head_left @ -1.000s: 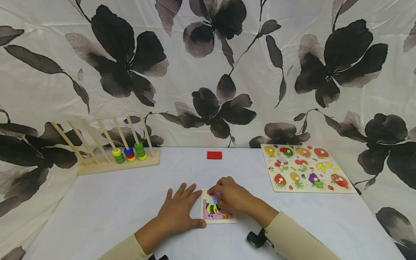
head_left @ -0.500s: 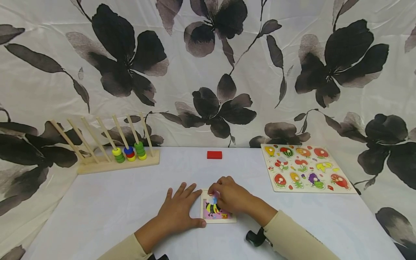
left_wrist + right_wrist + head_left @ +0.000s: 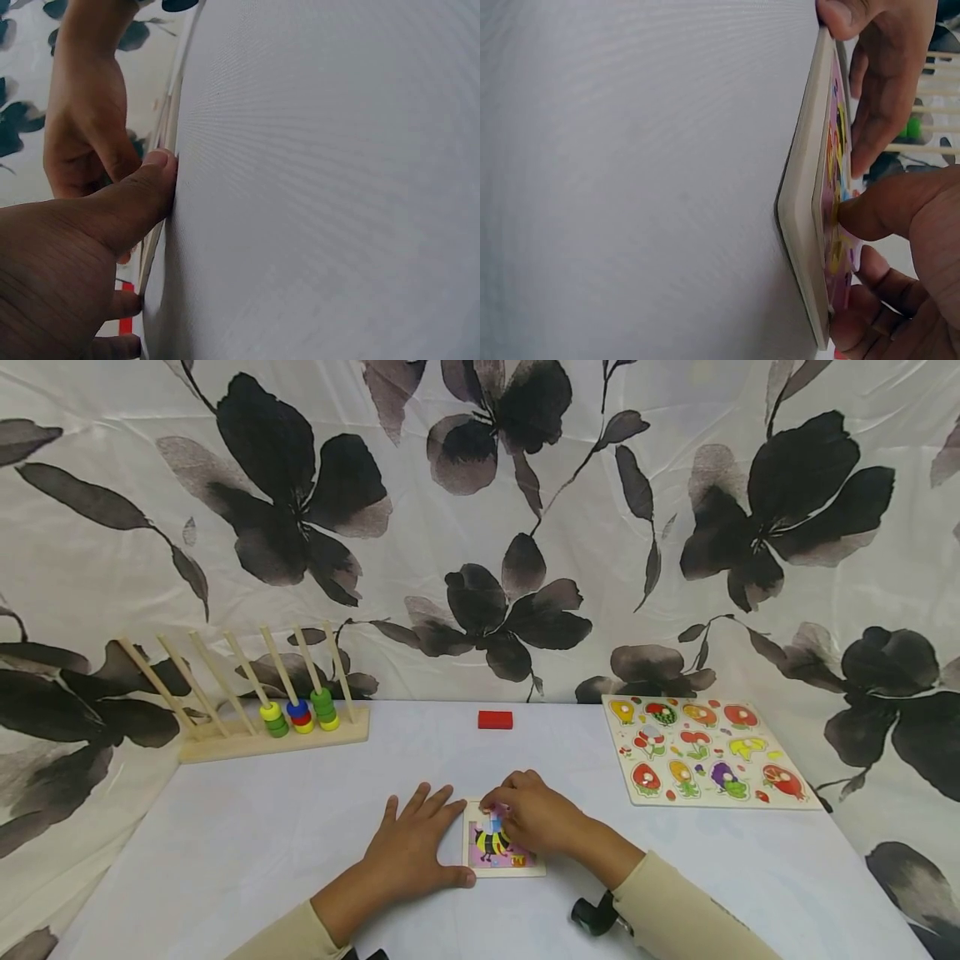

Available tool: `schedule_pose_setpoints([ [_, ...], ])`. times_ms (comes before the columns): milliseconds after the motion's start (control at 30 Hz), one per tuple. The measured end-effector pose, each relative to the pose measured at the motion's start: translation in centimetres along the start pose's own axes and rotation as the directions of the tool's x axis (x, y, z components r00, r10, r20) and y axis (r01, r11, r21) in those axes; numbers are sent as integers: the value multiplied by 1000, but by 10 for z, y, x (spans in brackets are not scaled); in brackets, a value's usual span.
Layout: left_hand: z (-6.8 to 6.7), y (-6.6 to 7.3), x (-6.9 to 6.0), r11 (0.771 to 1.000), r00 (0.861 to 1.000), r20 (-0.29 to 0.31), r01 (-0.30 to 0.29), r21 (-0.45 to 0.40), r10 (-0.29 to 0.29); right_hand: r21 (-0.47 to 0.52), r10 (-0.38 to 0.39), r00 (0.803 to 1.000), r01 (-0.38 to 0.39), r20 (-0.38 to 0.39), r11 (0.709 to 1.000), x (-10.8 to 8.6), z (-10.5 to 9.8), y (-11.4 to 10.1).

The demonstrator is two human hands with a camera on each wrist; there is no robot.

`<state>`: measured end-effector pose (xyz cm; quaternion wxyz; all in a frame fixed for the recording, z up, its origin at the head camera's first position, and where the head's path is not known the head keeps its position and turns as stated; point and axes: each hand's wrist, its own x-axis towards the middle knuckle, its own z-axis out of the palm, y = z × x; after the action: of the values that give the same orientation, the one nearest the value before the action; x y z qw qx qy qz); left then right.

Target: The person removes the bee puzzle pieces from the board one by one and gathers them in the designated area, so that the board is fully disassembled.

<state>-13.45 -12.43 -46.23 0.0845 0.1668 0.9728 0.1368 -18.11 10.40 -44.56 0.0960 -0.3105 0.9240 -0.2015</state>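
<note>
A small square bee jigsaw puzzle (image 3: pixel 492 843) in a pale wooden frame lies flat on the white table. My left hand (image 3: pixel 412 847) is spread beside it, fingers straight, with the thumb at the frame's near left corner and the index finger at the far left one. Over the puzzle's upper right part, my right hand (image 3: pixel 542 814) has its fingers curled down. In the right wrist view, its thumb and fingers pinch a pink puzzle piece (image 3: pixel 856 253), which seems tilted up from the picture. The hand covers much of the puzzle's right side in the head view.
Behind the puzzle lies a red block (image 3: pixel 495 720). A wooden peg rack (image 3: pixel 277 745) with several coloured rings stands at the far left. At the far right rests a fruit puzzle board (image 3: pixel 708 752). A floral cloth (image 3: pixel 495 527) hangs behind the table.
Both hands keep nearly the same places. A small red patch visible by the right fingertips one second ago is hardly seen now, so the piece there has shifted slightly.
</note>
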Motion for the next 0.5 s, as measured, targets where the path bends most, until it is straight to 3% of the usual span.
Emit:
schedule_pose_setpoints([
  [500,1,0,-1,1000,1000,-17,-7,5,7,-4,45,998,-45,-37,999,-1,1,-1],
])
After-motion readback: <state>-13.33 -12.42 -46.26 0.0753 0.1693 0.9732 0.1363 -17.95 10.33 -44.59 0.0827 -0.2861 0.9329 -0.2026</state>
